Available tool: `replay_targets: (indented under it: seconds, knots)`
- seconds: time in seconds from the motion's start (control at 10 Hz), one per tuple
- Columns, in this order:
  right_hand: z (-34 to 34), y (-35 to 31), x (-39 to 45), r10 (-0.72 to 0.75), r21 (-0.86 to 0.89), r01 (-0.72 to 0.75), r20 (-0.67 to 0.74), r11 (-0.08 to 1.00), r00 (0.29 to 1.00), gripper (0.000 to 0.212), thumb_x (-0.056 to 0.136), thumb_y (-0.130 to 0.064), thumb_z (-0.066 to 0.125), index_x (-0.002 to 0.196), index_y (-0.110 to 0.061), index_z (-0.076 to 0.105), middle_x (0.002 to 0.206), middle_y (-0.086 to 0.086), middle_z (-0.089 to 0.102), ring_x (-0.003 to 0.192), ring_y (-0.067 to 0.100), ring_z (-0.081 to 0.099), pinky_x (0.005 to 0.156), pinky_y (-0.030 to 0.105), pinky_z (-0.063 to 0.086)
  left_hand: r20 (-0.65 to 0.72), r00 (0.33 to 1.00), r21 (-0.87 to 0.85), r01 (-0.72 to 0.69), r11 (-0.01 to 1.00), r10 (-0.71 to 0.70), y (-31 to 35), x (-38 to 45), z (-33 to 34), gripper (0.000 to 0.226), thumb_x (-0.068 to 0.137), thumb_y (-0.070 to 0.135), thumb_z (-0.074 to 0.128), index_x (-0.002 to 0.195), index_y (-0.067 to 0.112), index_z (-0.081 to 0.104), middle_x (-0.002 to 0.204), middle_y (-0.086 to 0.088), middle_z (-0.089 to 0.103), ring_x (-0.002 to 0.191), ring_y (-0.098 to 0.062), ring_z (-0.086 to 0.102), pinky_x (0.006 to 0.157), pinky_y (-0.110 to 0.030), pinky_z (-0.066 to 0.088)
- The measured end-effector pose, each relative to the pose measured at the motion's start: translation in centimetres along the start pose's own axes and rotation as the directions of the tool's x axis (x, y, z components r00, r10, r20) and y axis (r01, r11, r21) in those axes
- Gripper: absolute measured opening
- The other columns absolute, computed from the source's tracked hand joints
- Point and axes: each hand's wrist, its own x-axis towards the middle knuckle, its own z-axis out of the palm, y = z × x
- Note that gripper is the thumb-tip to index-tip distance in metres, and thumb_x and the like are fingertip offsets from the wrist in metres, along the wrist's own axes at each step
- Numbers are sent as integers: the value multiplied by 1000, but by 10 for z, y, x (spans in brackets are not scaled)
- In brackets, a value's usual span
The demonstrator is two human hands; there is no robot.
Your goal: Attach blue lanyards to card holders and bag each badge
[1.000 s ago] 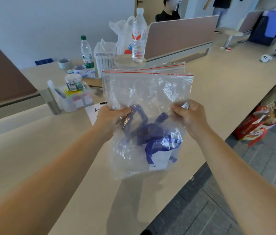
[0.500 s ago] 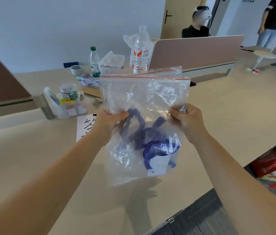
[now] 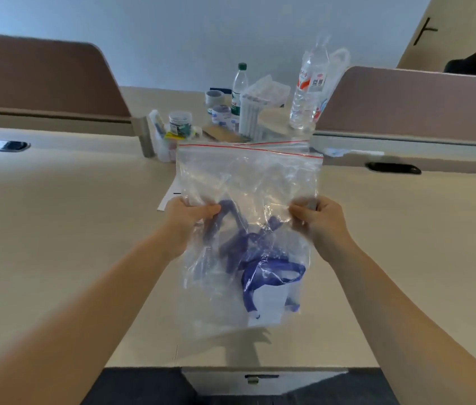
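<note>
Left hand [image 3: 185,218], right hand [image 3: 320,218]: grip bag [image 3: 248,182] | behind: bottles [image 3: 307,92], jar [image 3: 180,123]

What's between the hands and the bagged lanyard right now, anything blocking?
Only the bag's own film. The left hand and right hand pinch the clear zip bag at mid-height; the blue lanyard and card holder sit inside, below. Nothing else visibly intervenes.

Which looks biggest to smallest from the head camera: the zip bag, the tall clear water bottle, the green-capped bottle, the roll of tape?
1. zip bag, held close to the camera, which inflates it
2. tall clear water bottle
3. green-capped bottle
4. roll of tape
The tape lies farthest back, so it may look smaller than it is.
</note>
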Motion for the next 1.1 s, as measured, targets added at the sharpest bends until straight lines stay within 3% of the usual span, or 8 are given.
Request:
replay_targets:
  seconds: [0.1,0.3,0.5,0.6,0.7,0.9,1.0,1.1]
  knots:
    - [9,17,19,67,-38,-65,37,997,997,23,81,9,56,67,-10,56,64,7,53,53,13,52,43,13,48,-30,997,-8,74,997,-74,-16,15,-8,47,80,-6,57,39,14,66,36,6,58,35,-2,56,39,-10,45]
    - [38,50,85,133,-84,-132,1,988,991,10,82,7,57,79,-2,59,66,7,54,56,16,51,42,12,48,-121,982,42,150,988,-144,-43,90,-29,17,77,-4,63,63,5,58,40,8,59,41,-3,57,51,-19,47]
    - [72,78,172,120,-211,-131,-63,969,991,19,82,3,59,100,6,59,66,2,54,58,14,52,61,24,50,-158,978,184,164,969,-136,-56,180,-40,24,78,-1,65,60,11,54,42,9,57,44,-1,56,45,-9,42]
    - [83,98,201,131,-295,-155,-99,943,986,20,82,-1,60,100,7,58,68,1,52,60,15,51,57,21,46,-172,970,245,211,946,-172,-71,213,-43,14,77,5,67,69,7,57,67,-2,55,66,-15,56,56,-15,43]
    - [89,115,222,108,-433,-158,-138,887,985,23,80,-5,60,100,5,53,76,3,50,77,20,50,66,31,43,-206,961,341,246,907,-184,-86,236,-44,43,72,16,74,106,-2,54,101,-11,60,101,-26,56,82,-29,46]
    - [96,135,236,105,-607,-158,-122,779,987,64,81,-10,62,135,-6,28,132,12,45,117,27,46,93,29,37,-263,961,521,214,827,-83,-108,251,-44,78,72,19,75,133,6,28,132,-11,45,112,-21,44,80,-18,31]
    - [95,140,240,87,-763,-119,-83,635,993,70,81,-20,65,138,-6,28,138,14,43,125,30,42,101,37,35,-248,968,714,201,670,-25,-112,253,-47,94,69,33,76,139,7,21,140,-15,35,130,-30,33,105,-34,28]
    - [88,140,242,90,-913,-58,-23,404,996,73,82,-38,62,139,-8,26,140,15,39,127,33,36,102,43,31,-212,977,871,193,451,-8,-115,257,-52,97,69,51,69,141,8,20,143,-15,33,131,-33,29,107,-40,27]
